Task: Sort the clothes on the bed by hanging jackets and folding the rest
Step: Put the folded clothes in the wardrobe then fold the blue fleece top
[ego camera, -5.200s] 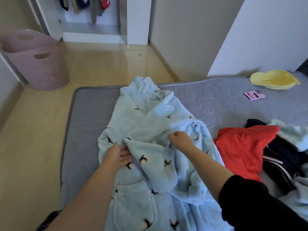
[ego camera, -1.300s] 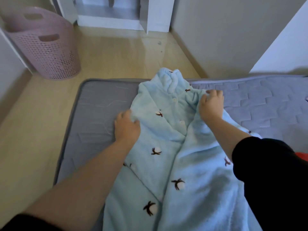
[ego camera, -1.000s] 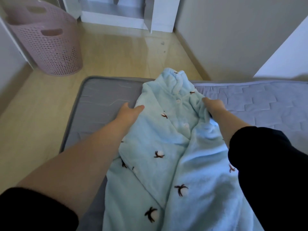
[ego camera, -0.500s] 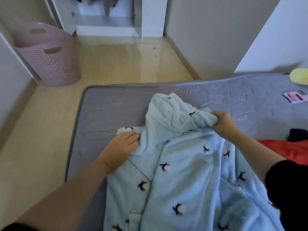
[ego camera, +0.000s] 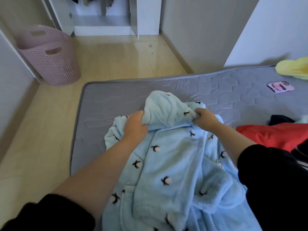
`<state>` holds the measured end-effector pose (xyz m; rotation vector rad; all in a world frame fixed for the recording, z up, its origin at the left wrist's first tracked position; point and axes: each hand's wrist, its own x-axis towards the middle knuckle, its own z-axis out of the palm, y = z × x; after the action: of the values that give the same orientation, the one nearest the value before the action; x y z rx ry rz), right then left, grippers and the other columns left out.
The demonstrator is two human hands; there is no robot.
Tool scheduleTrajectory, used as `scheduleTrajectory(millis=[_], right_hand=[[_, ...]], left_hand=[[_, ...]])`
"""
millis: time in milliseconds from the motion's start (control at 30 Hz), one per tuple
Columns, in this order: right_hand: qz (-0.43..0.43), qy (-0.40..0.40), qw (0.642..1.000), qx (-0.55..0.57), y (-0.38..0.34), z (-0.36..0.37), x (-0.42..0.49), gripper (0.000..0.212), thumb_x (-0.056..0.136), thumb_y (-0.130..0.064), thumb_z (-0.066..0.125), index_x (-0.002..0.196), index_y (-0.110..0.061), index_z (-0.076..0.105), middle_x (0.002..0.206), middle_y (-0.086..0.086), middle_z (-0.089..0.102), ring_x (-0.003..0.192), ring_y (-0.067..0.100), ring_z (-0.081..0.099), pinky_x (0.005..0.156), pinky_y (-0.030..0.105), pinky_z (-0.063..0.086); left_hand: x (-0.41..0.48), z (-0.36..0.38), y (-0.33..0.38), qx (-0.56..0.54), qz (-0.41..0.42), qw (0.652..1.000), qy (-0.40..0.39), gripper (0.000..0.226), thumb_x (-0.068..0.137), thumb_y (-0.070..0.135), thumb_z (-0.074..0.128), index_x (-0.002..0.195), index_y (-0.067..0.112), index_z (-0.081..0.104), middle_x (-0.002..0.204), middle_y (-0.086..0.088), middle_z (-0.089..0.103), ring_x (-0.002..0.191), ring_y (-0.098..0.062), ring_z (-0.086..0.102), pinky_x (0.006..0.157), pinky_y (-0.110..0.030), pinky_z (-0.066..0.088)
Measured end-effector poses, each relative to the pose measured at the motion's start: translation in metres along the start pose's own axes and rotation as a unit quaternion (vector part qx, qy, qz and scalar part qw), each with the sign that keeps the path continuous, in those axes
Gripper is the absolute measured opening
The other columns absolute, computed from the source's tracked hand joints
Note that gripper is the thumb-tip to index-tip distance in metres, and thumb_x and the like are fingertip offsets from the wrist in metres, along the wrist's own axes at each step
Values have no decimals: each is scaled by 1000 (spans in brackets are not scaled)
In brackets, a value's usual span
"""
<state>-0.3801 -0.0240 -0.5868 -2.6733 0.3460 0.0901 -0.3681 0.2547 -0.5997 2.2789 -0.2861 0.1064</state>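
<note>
Here, at the far left, a pink perforated laundry basket (ego camera: 51, 59) stands on the pale wooden floor against a wall, well apart from the bed's far left corner. Behind it, an open white wardrobe (ego camera: 103, 14) shows the lower ends of hanging clothes.

The bed (ego camera: 100, 100) is a grey quilted mattress. Near its left edge lies a light blue fleece hooded jacket (ego camera: 175, 164), dotted with small white puffs on dark sprigs. It lies front up, with the hood (ego camera: 165, 110) pointing to the far edge and the body running down to the near edge. A pocket with a scalloped trim shows low on its left side.

The left hand (ego camera: 135, 126) grips the fleece at the left base of the hood, fingers curled into the fabric. The right hand (ego camera: 205, 119) grips the right base of the hood in the same way, bunching the cloth between thumb and fingers. Both forearms are bare, with black sleeves pushed up.

To the right of the jacket, a red garment (ego camera: 275, 135) lies on the bed, with a dark garment (ego camera: 280, 119) just beyond it. Further back, near the right edge, lies a small pink packet (ego camera: 280, 86), and beyond that a yellow cloth item (ego camera: 295, 69) by the wall.
</note>
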Motion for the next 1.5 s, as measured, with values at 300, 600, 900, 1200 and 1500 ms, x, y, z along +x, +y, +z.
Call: scheduleTrajectory(millis=[300,600,900,1200,1500], right_hand=[[14,-90,989,-114,38,-22,-68,40,80,8,38,91,-18,67,116,3,61,96,26,58,77,28,43],[-223,-142,926,-271,17,47,-138,36,99,-33,36,129,-21,53,123,-1,53,105,23,50,89,36,42],[-210,-92,941,-247,8,54,-141,32,99,-32,34,115,-16,57,108,1,56,98,24,53,79,36,45],[-181,21,966,-181,-58,39,-48,63,77,-8,58,138,-9,40,139,13,40,125,33,37,100,39,36],[-80,-193,961,-183,-76,47,31,68,85,-8,44,149,-13,19,152,12,25,144,30,14,116,51,5]], left_hand=[[-92,-27,-40,238,395,872,-163,23,74,8,49,72,1,70,105,-16,70,95,-31,67,84,-41,55],[-122,25,-17,312,130,870,-358,58,102,46,24,153,30,4,161,5,-5,148,-16,-3,119,-40,3],[-118,7,-16,336,81,885,-311,45,103,38,24,140,21,42,147,0,40,138,-18,31,114,-43,17],[-44,-7,-14,245,77,960,-112,34,100,28,40,126,12,56,125,-6,54,121,-27,43,99,-39,37],[35,-5,-65,299,-39,923,-238,64,92,54,47,145,20,32,149,-6,36,137,-28,29,112,-47,24]])
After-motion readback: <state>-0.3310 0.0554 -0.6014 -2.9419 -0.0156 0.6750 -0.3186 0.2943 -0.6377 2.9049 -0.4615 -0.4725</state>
